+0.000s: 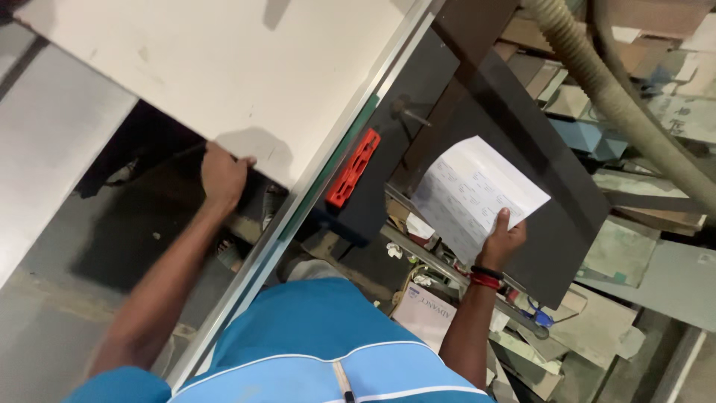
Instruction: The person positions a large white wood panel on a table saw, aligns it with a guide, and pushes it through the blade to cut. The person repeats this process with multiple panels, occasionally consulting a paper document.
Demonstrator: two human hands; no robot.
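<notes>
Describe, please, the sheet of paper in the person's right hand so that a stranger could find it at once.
Start at the large pale board at upper left, gripped at its near edge by the left hand, and cross the metal rail to the dark panel. Before it, the right hand holds the sheet of paper: white, faintly printed, the only loose sheet.

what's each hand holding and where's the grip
The left hand grips the near edge of the large pale board. The right hand holds a printed paper sheet at its lower corner.

White board (224,67) lies flat — printed sheet (473,192) held tilted.
</notes>
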